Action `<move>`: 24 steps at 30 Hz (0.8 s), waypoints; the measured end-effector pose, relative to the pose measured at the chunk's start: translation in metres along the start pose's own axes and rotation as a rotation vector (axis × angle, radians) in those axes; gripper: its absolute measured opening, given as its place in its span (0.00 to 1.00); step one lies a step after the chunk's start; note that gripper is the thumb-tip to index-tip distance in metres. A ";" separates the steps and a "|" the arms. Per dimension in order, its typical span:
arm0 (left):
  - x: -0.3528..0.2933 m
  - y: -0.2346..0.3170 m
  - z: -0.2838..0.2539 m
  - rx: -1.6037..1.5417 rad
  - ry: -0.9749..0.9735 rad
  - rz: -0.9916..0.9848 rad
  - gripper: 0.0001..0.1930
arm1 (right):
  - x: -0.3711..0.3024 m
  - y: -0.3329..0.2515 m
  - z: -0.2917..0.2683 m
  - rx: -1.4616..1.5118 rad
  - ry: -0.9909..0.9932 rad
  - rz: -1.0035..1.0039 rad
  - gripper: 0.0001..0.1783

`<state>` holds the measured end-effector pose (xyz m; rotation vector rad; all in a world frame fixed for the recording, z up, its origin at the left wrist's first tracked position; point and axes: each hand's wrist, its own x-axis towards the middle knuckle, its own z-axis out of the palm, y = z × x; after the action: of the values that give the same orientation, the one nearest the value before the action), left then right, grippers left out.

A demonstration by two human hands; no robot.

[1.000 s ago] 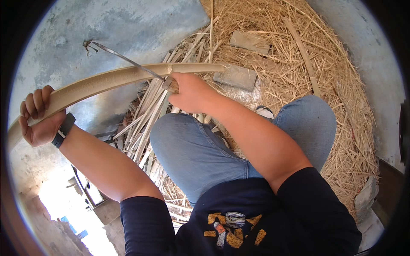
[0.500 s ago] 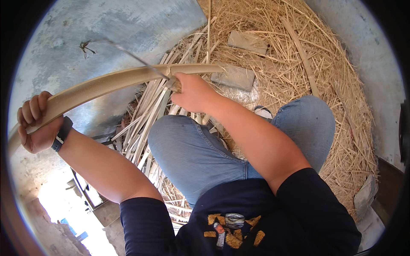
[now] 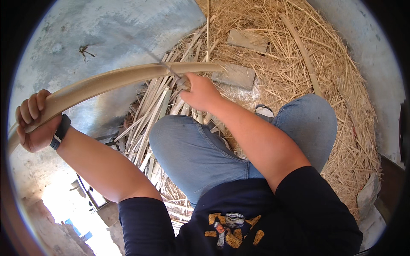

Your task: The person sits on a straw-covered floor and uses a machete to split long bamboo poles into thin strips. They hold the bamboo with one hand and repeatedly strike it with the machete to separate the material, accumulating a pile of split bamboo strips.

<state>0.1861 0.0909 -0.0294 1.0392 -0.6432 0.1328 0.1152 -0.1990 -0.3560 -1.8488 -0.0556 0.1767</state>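
A long split bamboo piece point(image 3: 111, 80), its hollow side showing, runs from the left edge to the middle. My left hand point(image 3: 36, 117), with a dark band at the wrist, is wrapped round its near-left end. In my right hand point(image 3: 203, 91) is the short wooden handle of a knife point(image 3: 184, 82). The thin blade crosses the bamboo toward the upper left and is smeared by motion. Whether its edge bites into the bamboo I cannot tell. The bamboo's far end lies at a flat stone slab point(image 3: 237, 77).
Pale bamboo strips point(image 3: 145, 115) lie heaped beyond my left knee. Straw-like shavings point(image 3: 277, 51) cover the floor ahead and to the right, with a loose bamboo piece point(image 3: 301, 51) and another slab point(image 3: 247, 40) among them. A bluish wall point(image 3: 106, 30) stands at the left.
My right hand has moved slightly right along the bamboo with the knife, whose blade is more blurred. My left hand keeps its hold at almost the same place.
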 end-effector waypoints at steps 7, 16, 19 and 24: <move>0.009 -0.008 0.013 0.041 0.118 0.057 0.09 | -0.016 0.136 0.026 -0.110 0.257 0.473 0.26; -0.003 -0.002 -0.008 0.062 0.208 0.100 0.07 | -0.019 0.080 0.010 -0.181 0.121 0.337 0.26; -0.007 -0.006 -0.007 0.049 0.283 0.132 0.07 | -0.007 0.095 0.013 -0.113 0.153 0.476 0.28; -0.012 -0.003 -0.020 0.036 0.254 0.125 0.07 | -0.002 0.055 0.028 -0.077 0.224 0.361 0.27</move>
<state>0.1862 0.1088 -0.0449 0.9965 -0.4760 0.3803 0.1065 -0.1885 -0.4164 -1.9326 0.4343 0.2188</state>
